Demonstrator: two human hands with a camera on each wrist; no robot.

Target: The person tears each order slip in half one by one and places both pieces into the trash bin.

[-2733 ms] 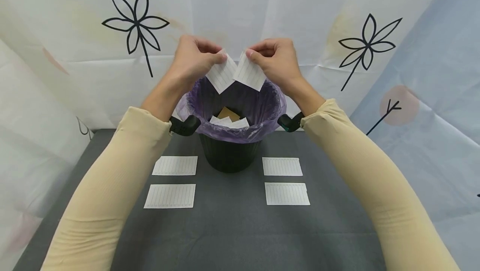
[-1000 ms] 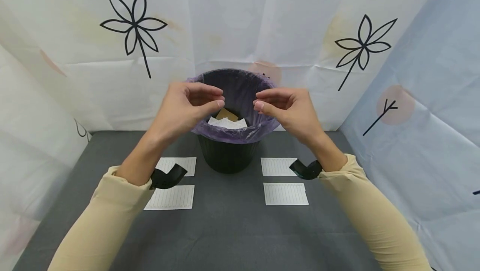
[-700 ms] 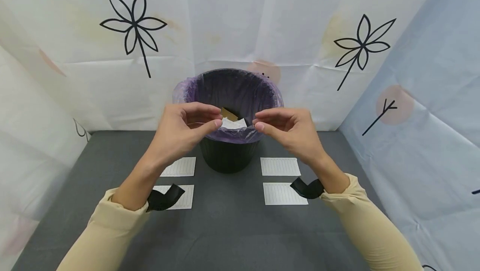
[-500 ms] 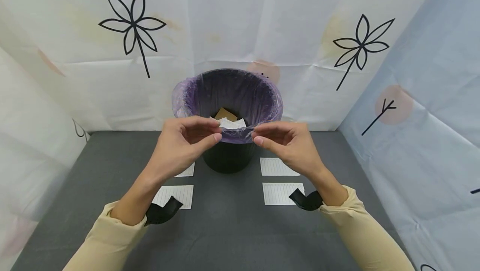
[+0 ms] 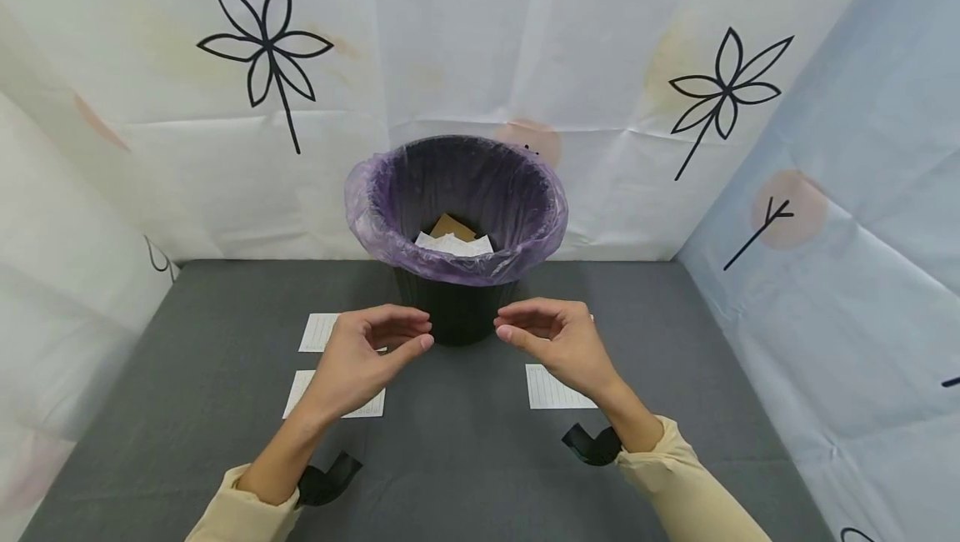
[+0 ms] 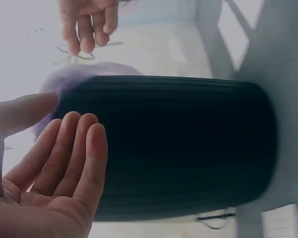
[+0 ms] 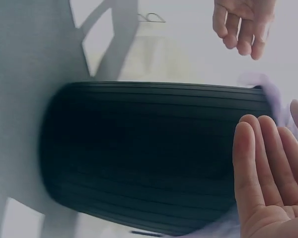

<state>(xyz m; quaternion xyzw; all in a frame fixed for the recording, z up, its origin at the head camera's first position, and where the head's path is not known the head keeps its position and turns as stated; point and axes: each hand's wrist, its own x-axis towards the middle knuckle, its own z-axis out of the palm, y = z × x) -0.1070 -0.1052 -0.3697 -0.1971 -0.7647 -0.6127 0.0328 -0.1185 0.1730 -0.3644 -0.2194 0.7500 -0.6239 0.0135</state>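
Observation:
In the head view my left hand [image 5: 367,358] and right hand [image 5: 558,342] hover above the table, in front of the black bin [image 5: 457,308]. Fingers and thumbs are gently bent and apart, with nothing between them. A purple bag [image 5: 468,271] lines the bin. Inside lie white paper pieces [image 5: 453,244] and a brown piece [image 5: 450,227]. Beneath the left hand, two white lined paper slips are partly covered, one farther [image 5: 318,333] and one nearer [image 5: 369,407]. On the right, a nearer slip [image 5: 555,389] shows; the farther one is almost wholly hidden by the right hand.
The dark grey table [image 5: 465,475] ends at a white patterned cloth [image 5: 450,42] behind the bin. Bluish cloth [image 5: 847,275] hangs on the right side. Black wrist mounts [image 5: 327,479] stick out from both forearms.
Earlier, each hand pinched a white paper piece above the bin; both pieces have left the hands. The hands have since moved back and down, from over the bin to in front of it.

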